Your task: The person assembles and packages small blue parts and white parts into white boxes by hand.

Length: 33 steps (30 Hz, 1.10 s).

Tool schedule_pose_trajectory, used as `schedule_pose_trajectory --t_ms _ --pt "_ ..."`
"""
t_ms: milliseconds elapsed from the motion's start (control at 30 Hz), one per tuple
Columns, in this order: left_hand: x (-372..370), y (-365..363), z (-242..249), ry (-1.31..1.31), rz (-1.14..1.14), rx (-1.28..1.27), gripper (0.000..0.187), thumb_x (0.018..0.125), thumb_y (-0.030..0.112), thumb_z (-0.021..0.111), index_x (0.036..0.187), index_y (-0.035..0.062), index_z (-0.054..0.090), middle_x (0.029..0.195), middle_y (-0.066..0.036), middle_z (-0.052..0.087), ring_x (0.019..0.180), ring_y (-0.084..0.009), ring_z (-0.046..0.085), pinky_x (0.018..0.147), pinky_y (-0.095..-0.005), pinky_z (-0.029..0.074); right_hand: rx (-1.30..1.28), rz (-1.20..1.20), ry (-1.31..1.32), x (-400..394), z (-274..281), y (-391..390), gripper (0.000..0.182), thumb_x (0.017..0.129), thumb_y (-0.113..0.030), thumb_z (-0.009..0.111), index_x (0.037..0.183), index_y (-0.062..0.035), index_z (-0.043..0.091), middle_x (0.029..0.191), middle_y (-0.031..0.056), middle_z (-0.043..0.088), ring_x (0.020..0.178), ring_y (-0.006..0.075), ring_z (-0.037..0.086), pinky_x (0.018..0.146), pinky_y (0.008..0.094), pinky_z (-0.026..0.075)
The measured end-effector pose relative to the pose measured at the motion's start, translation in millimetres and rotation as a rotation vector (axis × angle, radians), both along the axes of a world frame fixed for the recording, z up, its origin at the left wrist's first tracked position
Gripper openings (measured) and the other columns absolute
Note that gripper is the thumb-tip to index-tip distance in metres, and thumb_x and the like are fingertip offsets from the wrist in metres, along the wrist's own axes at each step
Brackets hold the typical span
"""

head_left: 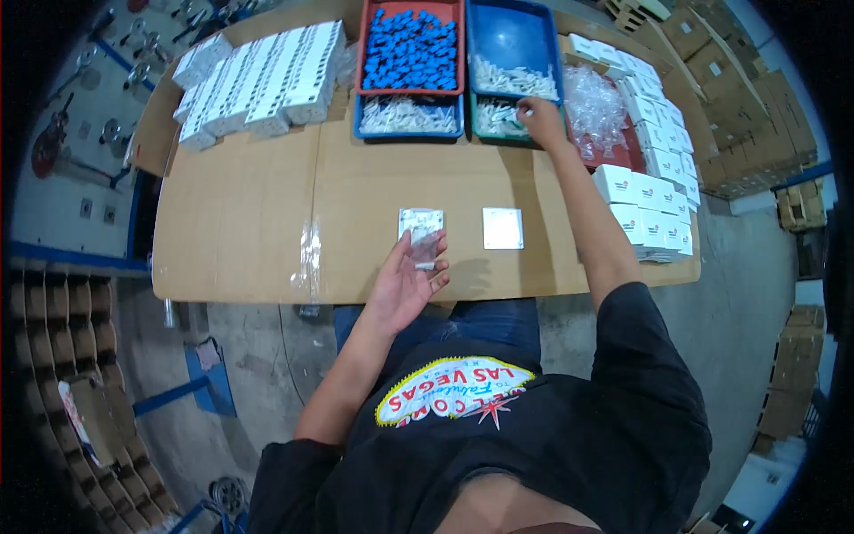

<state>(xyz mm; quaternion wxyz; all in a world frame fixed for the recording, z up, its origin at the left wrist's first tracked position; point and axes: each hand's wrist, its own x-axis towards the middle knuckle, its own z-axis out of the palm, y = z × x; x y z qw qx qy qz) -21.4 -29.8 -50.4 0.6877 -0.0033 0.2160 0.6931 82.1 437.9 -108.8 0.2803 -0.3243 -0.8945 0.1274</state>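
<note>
My left hand (406,287) is palm up above the near edge of the cardboard-covered table, its fingers curled around a small clear plastic bag (425,249) with something white in it. Just beyond it lies a whitish square plate (420,216), partly hidden by the fingers. A second square plate (503,229), pale and flat, lies to the right. My right arm stretches forward, and my right hand (543,125) is at the green tray (498,137) of small white parts. Its fingers are bent together over the parts; what they pinch is too small to make out.
A red tray of blue pieces (411,53), a blue tray of white plugs (409,116) and another blue tray (511,44) stand at the back. White boxes (267,80) are stacked left, more boxes (648,209) right, beside clear plastic bags (594,107).
</note>
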Motion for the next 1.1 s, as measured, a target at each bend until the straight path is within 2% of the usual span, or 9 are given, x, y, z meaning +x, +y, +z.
schedule_pose_trajectory --t_ms 67,133,300,400,600,733,800,900,1100 --pt "-1.9 -2.5 1.6 -0.053 0.030 0.052 0.053 0.107 0.045 0.045 0.138 0.0042 0.055 0.118 -0.004 0.065 0.099 -0.0192 0.061 0.090 -0.0371 0.052 -0.163 0.015 0.080 -0.4 34.2 -35.0 0.024 0.084 -0.021 0.074 0.105 -0.0078 0.076 0.097 0.0145 0.075 0.087 0.0265 0.072 0.079 0.0366 0.055" --pt "-4.9 -1.6 3.9 -0.059 0.043 0.060 0.053 0.107 0.045 0.045 0.139 0.0044 0.055 0.117 -0.004 0.066 0.099 -0.0191 0.061 0.089 -0.0366 0.052 -0.337 0.063 0.208 -2.2 54.4 -71.0 0.020 0.087 -0.017 0.075 0.103 -0.0050 0.075 0.089 0.0046 0.073 0.075 0.0113 0.064 0.071 0.0289 0.052" --pt "-5.1 -0.2 12.5 -0.008 0.034 0.075 0.053 0.106 0.048 0.047 0.138 0.0067 0.056 0.117 -0.003 0.066 0.096 -0.0156 0.063 0.087 -0.0337 0.052 -0.819 0.285 0.480 6.9 119.0 -215.2 0.017 0.095 -0.011 0.068 0.110 -0.0054 0.073 0.096 -0.0019 0.068 0.075 0.0035 0.055 0.063 0.0187 0.043" --pt "-3.2 1.4 14.2 0.013 0.015 0.096 0.053 0.106 0.048 0.048 0.139 0.0066 0.055 0.116 -0.004 0.066 0.096 -0.0161 0.063 0.086 -0.0329 0.053 -0.747 0.502 0.396 15.0 138.2 -268.1 0.016 0.095 -0.008 0.067 0.110 -0.0040 0.072 0.095 -0.0010 0.068 0.074 0.0028 0.055 0.062 0.0192 0.043" --pt "3.9 -2.7 17.0 0.053 0.008 0.117 0.050 0.106 0.046 0.049 0.137 0.0075 0.055 0.116 -0.005 0.066 0.097 -0.0166 0.064 0.084 -0.0313 0.054 -0.654 0.518 0.056 18.1 159.0 -295.4 0.012 0.092 -0.009 0.071 0.102 -0.0017 0.073 0.086 -0.0018 0.068 0.072 0.0027 0.055 0.059 0.0211 0.040" --pt "5.5 -6.4 19.7 0.068 0.029 0.117 0.047 0.105 0.047 0.051 0.133 0.0093 0.056 0.116 -0.005 0.066 0.097 -0.0167 0.064 0.083 -0.0306 0.054 -0.598 0.622 0.018 10.6 166.1 -297.2 0.010 0.090 -0.009 0.073 0.097 -0.0023 0.072 0.082 -0.0020 0.067 0.068 0.0039 0.053 0.058 0.0220 0.039" --pt "4.9 -6.8 16.7 0.064 0.033 0.113 0.047 0.105 0.048 0.052 0.132 0.0097 0.056 0.116 -0.005 0.067 0.097 -0.0166 0.065 0.083 -0.0307 0.054 -0.564 0.730 0.032 6.4 168.7 -299.1 0.013 0.087 -0.010 0.073 0.099 -0.0044 0.072 0.079 0.0041 0.069 0.065 0.0116 0.056 0.057 0.0286 0.043" --pt "4.8 -9.0 14.5 0.069 0.033 0.105 0.047 0.104 0.049 0.052 0.131 0.0102 0.057 0.116 -0.005 0.067 0.097 -0.0166 0.065 0.083 -0.0311 0.054 -0.574 0.691 -0.056 1.5 177.2 -305.7 0.010 0.088 -0.010 0.074 0.096 -0.0048 0.073 0.082 0.0003 0.068 0.065 0.0066 0.053 0.055 0.0242 0.039" --pt "5.4 -9.1 17.0 0.082 0.029 0.085 0.047 0.104 0.050 0.053 0.128 0.0103 0.057 0.114 -0.005 0.067 0.097 -0.0166 0.065 0.083 -0.0318 0.055 -0.616 0.794 -0.012 -0.7 166.9 -303.8 0.010 0.088 -0.012 0.073 0.095 -0.0050 0.073 0.081 0.0007 0.067 0.065 0.0070 0.052 0.054 0.0244 0.038"
